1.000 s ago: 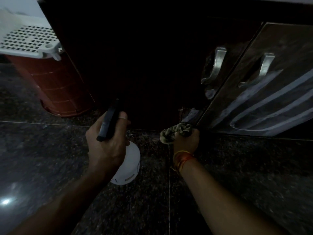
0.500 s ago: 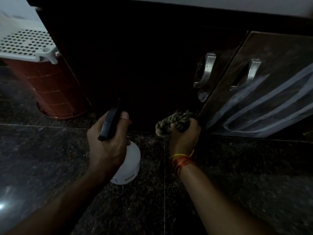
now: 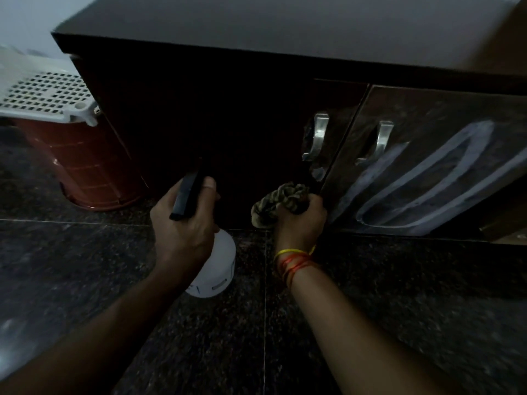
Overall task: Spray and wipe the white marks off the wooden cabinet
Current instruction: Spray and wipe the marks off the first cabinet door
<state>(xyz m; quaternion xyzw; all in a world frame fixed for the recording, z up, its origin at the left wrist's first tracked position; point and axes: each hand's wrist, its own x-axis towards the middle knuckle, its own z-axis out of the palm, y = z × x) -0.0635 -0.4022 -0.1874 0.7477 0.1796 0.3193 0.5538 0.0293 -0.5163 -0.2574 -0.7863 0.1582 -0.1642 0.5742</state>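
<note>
The left hand [image 3: 185, 223] is wrapped around the neck of a white spray bottle [image 3: 216, 269], fingers curled tight, with one finger lying along the black trigger head [image 3: 186, 198]. The bottle is held just above the dark speckled floor [image 3: 370, 323], nozzle end toward the dark left door [image 3: 214, 132] of the wooden cabinet [image 3: 256, 61].

The right hand [image 3: 299, 220] is closed in a fist around a bunched, patterned cloth [image 3: 281, 199]. The cloth protrudes from the top and left of the fist, close against the bottom right corner of the left door. Whether it touches the wood cannot be determined in this light. Red and yellow threads [image 3: 293, 260] circle the right wrist.

White marks [image 3: 422, 183] form broad looping strokes across the right door [image 3: 427, 115], to the right of the cloth hand. A small pale smear [image 3: 318, 173] sits below the left metal handle [image 3: 316, 136]. A second metal handle [image 3: 377, 142] is mounted on the right door.

At far left, a reddish-brown bin [image 3: 94, 172] with a white perforated lid [image 3: 45, 96] stands on the floor beside the cabinet's end.
</note>
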